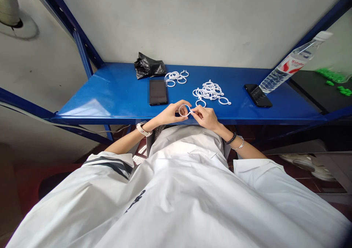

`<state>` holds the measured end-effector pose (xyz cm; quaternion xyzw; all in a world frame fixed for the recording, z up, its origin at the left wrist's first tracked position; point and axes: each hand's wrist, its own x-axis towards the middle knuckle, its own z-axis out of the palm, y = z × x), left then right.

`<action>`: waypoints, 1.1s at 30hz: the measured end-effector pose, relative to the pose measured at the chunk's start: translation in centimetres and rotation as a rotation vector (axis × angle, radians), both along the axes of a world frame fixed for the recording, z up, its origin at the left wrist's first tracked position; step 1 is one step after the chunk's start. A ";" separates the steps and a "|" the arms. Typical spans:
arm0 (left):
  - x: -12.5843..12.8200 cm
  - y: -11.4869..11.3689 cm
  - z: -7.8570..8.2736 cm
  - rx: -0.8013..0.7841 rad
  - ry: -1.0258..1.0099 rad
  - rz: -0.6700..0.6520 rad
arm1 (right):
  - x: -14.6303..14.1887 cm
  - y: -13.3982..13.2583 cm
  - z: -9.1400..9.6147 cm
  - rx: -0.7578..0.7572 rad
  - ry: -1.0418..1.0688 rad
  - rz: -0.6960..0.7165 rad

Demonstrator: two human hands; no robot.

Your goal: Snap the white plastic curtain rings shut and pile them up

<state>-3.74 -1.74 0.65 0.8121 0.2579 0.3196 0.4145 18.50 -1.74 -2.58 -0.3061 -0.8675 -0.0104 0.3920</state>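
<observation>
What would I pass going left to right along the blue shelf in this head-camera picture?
Black plastic bag → small cluster of white rings → larger pile of white rings → clear water bottle.

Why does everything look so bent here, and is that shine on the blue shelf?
Head view: the wide lens bows the blue shelf and seems to tilt the water bottle; a pale glare lies on the shelf's left end; the white ring between left hand and right hand looks sharp; a small blurred patch sits by the phone.
</observation>
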 end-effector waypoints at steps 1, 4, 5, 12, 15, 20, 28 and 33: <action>0.0 0.0 0.0 0.004 0.003 -0.001 | 0.0 0.0 0.0 0.010 0.005 0.005; 0.0 0.0 0.0 0.017 0.006 0.000 | 0.0 0.0 0.0 0.023 0.001 0.011; -0.1 0.0 0.0 0.021 0.005 -0.001 | 0.0 0.1 -0.1 0.026 -0.004 0.012; -0.1 0.2 -0.1 0.026 0.004 0.001 | 0.1 0.1 -0.1 0.040 -0.038 0.004; 0.0 0.2 -0.1 0.022 0.009 0.005 | 0.0 0.0 0.0 0.057 -0.052 -0.003; 0.0 0.1 -0.1 0.024 0.011 0.006 | -0.2 -0.2 0.4 0.109 -0.068 -0.003; 0.0 0.1 0.0 0.047 0.037 0.014 | -0.3 -0.2 0.4 0.107 -0.060 -0.002; 0.0 0.1 0.0 0.051 0.030 0.011 | -0.3 -0.1 0.4 0.103 -0.076 -0.004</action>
